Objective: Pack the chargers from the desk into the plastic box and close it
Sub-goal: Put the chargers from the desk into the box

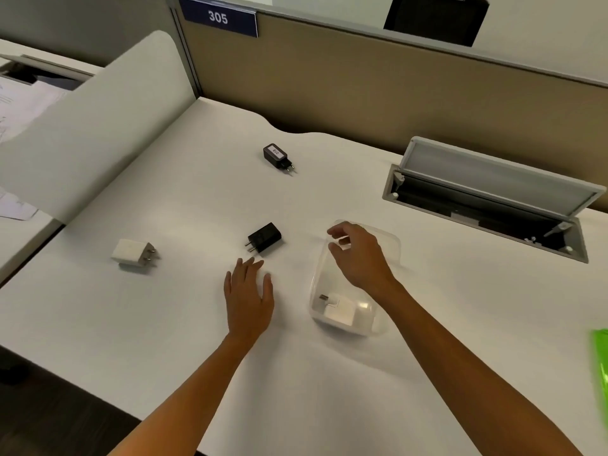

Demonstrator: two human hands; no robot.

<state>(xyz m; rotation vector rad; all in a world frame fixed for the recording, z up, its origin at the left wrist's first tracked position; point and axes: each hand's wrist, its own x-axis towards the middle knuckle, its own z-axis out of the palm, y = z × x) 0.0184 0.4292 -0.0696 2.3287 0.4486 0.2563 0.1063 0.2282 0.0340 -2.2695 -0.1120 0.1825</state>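
A clear plastic box point(320, 284) lies open on the white desk with one white charger point(335, 307) inside at its near end. My right hand point(358, 258) hovers over the box, fingers apart and empty. A black charger point(264, 238) lies just beyond the fingertips of my left hand point(249, 294), which is flat, spread and holds nothing. Another white charger point(134, 254) sits to the left. A second black charger with a white label point(277, 155) lies farther back.
An open cable hatch point(487, 199) is sunk into the desk at the right rear. A green object point(600, 373) pokes in at the right edge. A low white divider point(98, 133) borders the left, a tan partition the back.
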